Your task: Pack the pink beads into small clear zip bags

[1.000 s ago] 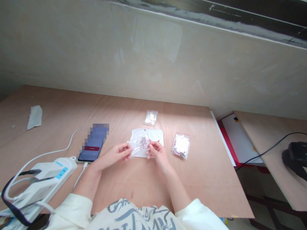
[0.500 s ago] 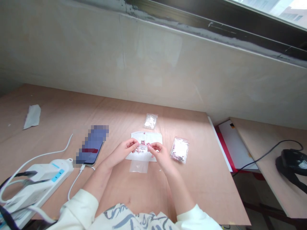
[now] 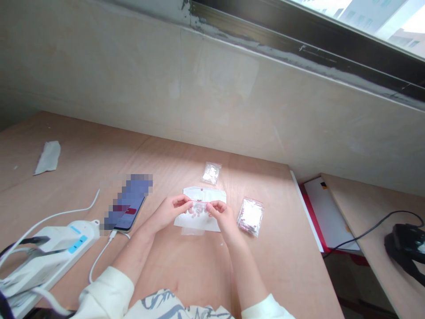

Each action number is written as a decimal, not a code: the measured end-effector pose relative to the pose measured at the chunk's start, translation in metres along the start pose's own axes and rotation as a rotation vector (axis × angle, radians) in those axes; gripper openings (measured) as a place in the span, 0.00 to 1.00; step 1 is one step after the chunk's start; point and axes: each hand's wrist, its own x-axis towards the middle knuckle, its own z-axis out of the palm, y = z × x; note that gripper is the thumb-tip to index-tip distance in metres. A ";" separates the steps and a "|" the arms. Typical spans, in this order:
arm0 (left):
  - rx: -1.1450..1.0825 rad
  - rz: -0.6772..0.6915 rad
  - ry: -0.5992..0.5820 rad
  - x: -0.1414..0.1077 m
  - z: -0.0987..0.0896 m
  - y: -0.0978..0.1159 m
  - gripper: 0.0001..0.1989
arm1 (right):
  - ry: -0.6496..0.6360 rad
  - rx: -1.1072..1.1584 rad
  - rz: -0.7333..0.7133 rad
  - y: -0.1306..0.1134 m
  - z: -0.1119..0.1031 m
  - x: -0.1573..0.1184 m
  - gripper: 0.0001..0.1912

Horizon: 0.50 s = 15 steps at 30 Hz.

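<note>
A small clear zip bag (image 3: 199, 209) with a red line along its top edge and small pinkish pieces inside is stretched between my hands. My left hand (image 3: 175, 209) pinches its left end and my right hand (image 3: 218, 212) pinches its right end. Beneath them lies a white sheet (image 3: 210, 223), with a strip of clear plastic (image 3: 192, 231) showing past its front edge. Just behind the sheet is a bag of pale pieces (image 3: 211, 173). To the right of my right hand sits a fuller bag with reddish pieces (image 3: 250, 216).
A phone (image 3: 128, 210) on a white cable lies left of my hands. The white power strip (image 3: 78, 237) with plugs fills the lower left. A white tissue (image 3: 48, 157) is at the far left. Black gear (image 3: 407, 246) rests on another table at right.
The pinkish pieces that showed around the bag's top edge now appear below it, seen through the plastic. Less of the clear strip shows at the sheet's front. The camera view has shifted slightly.
</note>
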 end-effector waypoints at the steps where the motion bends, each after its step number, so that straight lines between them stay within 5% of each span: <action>1: 0.004 0.000 -0.001 0.000 0.000 -0.001 0.12 | -0.020 0.011 0.004 0.000 -0.001 0.000 0.10; 9: -0.063 -0.007 -0.167 0.000 0.003 -0.004 0.13 | 0.005 0.026 -0.058 -0.002 0.002 0.000 0.08; 15: -0.002 0.034 -0.117 0.005 0.009 -0.001 0.14 | -0.120 0.062 -0.044 -0.007 0.013 -0.002 0.10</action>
